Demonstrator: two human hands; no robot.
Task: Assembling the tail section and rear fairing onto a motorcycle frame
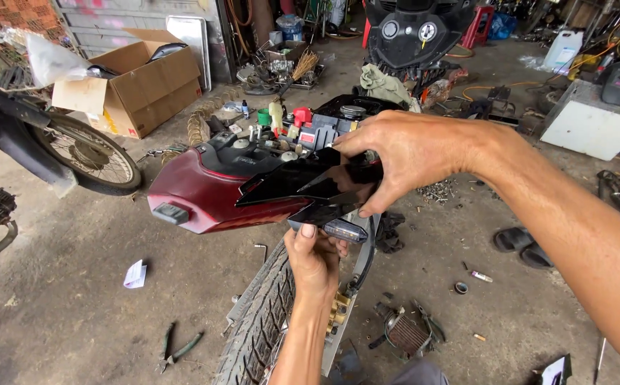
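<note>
Mid-frame, your right hand (pixel 403 158) clamps the glossy black tail panel (pixel 310 187) over the maroon rear cowl (pixel 210 189); your left hand (pixel 315 260) pinches the small lamp unit (pixel 331 229) beneath; fitting step likely; next: align squarely above the rear tyre (pixel 260 328).

The right hand (pixel 403 153) grips a glossy black panel (pixel 310 187) over the dark red tail (pixel 203 192), while the left hand (pixel 315 258) pinches a small lamp (pixel 338 229) underneath, above the rear tyre (pixel 260 321).

Glossy black fender panel (pixel 303 187), held over rear tyre (pixel 256 335)
</note>
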